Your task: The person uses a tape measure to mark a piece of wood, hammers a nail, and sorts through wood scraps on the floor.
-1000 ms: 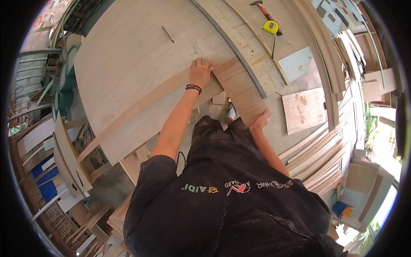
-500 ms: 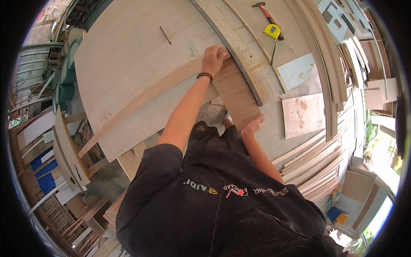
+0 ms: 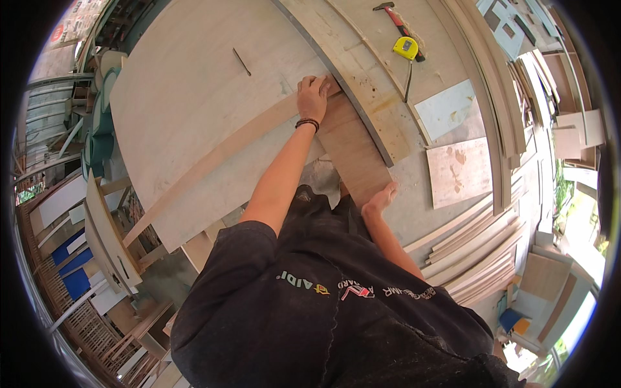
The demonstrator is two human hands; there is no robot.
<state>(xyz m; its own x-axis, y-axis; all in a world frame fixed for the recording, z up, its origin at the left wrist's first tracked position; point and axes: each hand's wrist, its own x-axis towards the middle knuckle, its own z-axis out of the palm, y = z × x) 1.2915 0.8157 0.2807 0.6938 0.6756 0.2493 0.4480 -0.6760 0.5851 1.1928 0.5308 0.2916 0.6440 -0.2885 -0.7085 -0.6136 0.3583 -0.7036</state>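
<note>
A brown rectangular plywood board (image 3: pixel 354 143) lies in front of me, its right edge along a long dark-edged bar. My left hand (image 3: pixel 312 97) is at the board's far end, fingers curled over the end of a long, pale curved wooden strip (image 3: pixel 213 155). Around the board's near right corner, my right hand (image 3: pixel 381 199) is closed, with its palm side hidden. The strip sweeps left and toward me across a large pale plywood sheet (image 3: pixel 187 84). A thin dark stick (image 3: pixel 242 62) rests on that sheet.
Beyond the dark-edged bar (image 3: pixel 343 81) lie a red-handled hammer (image 3: pixel 402 29), a yellow tape measure (image 3: pixel 406 48) and a thin dark rod (image 3: pixel 408 82). A stained plywood square (image 3: pixel 459 173) sits to the right. Several wooden strips (image 3: pixel 475 242) are stacked nearer me.
The view has shifted slightly, so the hammer and sheet appear a little further left. My left hand has drawn slightly toward me along the strip's end; my right hand stays at the board's corner.
</note>
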